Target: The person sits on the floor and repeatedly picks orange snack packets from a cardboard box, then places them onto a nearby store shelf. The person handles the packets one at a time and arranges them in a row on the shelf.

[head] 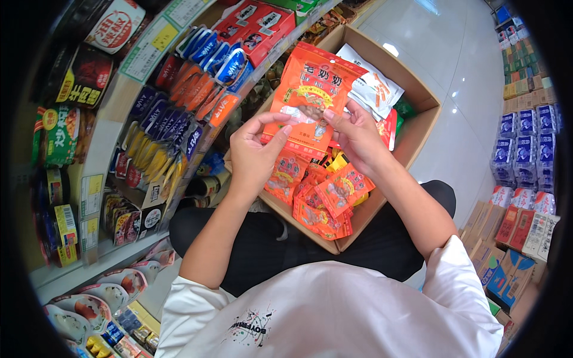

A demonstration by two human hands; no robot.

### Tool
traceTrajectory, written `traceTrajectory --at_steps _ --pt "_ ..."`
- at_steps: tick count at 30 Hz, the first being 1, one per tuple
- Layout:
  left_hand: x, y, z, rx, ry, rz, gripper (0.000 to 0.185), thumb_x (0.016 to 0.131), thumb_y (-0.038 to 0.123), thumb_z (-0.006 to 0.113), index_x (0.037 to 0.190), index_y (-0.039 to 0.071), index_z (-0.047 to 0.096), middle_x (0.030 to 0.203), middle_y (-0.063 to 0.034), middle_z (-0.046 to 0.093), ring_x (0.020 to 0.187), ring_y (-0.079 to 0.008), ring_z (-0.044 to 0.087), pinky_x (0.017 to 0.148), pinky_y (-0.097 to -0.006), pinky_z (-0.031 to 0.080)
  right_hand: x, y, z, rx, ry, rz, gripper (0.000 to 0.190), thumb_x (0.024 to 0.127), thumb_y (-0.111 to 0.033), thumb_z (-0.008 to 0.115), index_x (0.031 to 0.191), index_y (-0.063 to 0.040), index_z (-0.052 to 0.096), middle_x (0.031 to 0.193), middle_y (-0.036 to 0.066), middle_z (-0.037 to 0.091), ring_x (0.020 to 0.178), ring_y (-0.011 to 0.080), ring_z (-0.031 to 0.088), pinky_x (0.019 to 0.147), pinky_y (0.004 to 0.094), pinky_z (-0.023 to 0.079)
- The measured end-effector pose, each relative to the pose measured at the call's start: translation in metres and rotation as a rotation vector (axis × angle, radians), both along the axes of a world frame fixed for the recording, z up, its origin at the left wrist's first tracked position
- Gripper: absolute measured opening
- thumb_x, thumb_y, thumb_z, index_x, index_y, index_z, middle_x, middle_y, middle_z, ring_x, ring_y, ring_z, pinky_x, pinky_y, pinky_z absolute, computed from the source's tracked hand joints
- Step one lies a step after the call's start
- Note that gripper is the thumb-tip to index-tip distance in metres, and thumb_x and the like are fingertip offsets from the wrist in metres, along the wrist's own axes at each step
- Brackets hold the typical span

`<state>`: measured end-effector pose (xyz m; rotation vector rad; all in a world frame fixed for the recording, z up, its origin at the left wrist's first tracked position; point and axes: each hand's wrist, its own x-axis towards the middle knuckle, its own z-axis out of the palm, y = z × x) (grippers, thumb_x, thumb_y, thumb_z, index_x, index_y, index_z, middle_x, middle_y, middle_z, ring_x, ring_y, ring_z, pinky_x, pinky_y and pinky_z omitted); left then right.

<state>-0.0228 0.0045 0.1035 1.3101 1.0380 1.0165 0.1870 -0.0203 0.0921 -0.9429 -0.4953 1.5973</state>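
Observation:
Both my hands hold up a large orange snack packet [309, 85] with peanuts pictured on it, above an open cardboard box [414, 141]. My left hand [257, 150] is at the packet's lower left edge, its thumb and forefinger over the front near a small whitish patch [292, 111]. On the right side, my right hand [360, 136] grips the packet with the thumb in front. Smaller orange packets [342, 188] lie heaped in the near part of the box. A white packet [376, 85] and a red packet [388, 127] lie farther back in it.
Shelves on the left carry blue-lidded packs [219, 58], orange packs [201, 91], red boxes [255, 27] and jars [89, 74]. Packaged goods [523, 143] and cartons [510, 273] are stacked along the right. My bent legs [277, 250] flank the box on the tiled floor [447, 89].

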Motion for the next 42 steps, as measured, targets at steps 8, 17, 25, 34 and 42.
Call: traceTrajectory --at_steps 8,17,25,34,42 --pt "-0.014 -0.006 0.005 0.099 -0.059 0.055 0.012 0.099 -0.008 0.066 0.111 -0.005 0.069 0.115 -0.0125 0.075 0.102 -0.0105 0.07 0.086 -0.0235 0.056 0.0 0.0 0.026 0.148 -0.498 0.018 0.043 0.095 -0.006 0.078 0.133 0.002 0.06 0.124 0.012 0.074 0.114 0.0142 0.068 0.094 0.0291 0.056" --pt "-0.019 -0.009 0.004 0.102 -0.068 0.038 0.013 0.1 -0.003 0.068 0.113 -0.005 0.069 0.107 -0.007 0.075 0.09 -0.011 0.074 0.079 -0.0241 0.059 0.006 0.014 0.067 0.327 -0.807 -0.076 0.039 0.091 -0.003 0.081 0.126 0.003 0.065 0.117 0.01 0.075 0.109 0.0164 0.068 0.096 0.0327 0.053" --pt "-0.025 0.0 -0.015 0.117 0.134 -0.045 0.017 0.097 -0.007 0.064 0.112 -0.003 0.072 0.105 -0.0078 0.077 0.093 -0.0117 0.074 0.081 -0.026 0.058 -0.015 0.023 0.158 0.562 -0.643 -0.068 0.035 0.096 0.006 0.072 0.129 0.003 0.06 0.123 0.01 0.073 0.11 0.0161 0.069 0.086 0.0325 0.061" --pt "-0.021 -0.008 -0.01 0.168 0.244 -0.177 0.017 0.098 0.01 0.07 0.112 0.004 0.077 0.102 -0.0055 0.08 0.088 -0.0128 0.075 0.078 -0.0292 0.059 -0.065 0.021 0.294 1.003 -0.58 -0.083 0.035 0.098 0.002 0.071 0.131 0.004 0.058 0.123 0.011 0.073 0.113 0.0159 0.069 0.089 0.0322 0.061" --pt "-0.023 -0.01 -0.002 0.255 0.377 -0.209 0.02 0.098 0.019 0.071 0.112 0.006 0.078 0.104 -0.0092 0.08 0.089 -0.0214 0.077 0.079 -0.0353 0.06 -0.118 0.035 0.395 1.357 -0.642 -0.259 0.032 0.1 0.003 0.068 0.13 0.007 0.058 0.12 0.015 0.074 0.105 0.0157 0.071 0.09 0.0301 0.059"
